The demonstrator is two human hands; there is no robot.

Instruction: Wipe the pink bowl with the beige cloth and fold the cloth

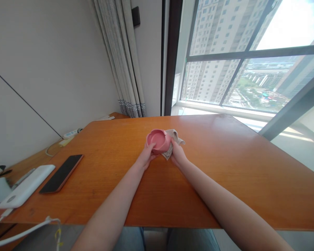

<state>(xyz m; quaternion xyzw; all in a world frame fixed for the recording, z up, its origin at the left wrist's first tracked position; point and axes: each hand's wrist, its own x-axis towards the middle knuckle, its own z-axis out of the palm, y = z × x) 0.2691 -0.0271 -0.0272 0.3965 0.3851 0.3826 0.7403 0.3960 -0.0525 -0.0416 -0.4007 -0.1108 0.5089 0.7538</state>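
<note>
Pink bowl point(159, 139) in left fingers point(150, 147), cloth point(174, 134) alongside

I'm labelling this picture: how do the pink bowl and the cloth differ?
The bowl is pink, the cloth pale greyish. The bowl is rounded and hollow, the cloth loosely crumpled. The left hand grips the bowl; the right hand holds the cloth against it. Both are in hand.

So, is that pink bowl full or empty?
Empty: the pink bowl opens toward the camera, showing a bare pink inside.
</note>
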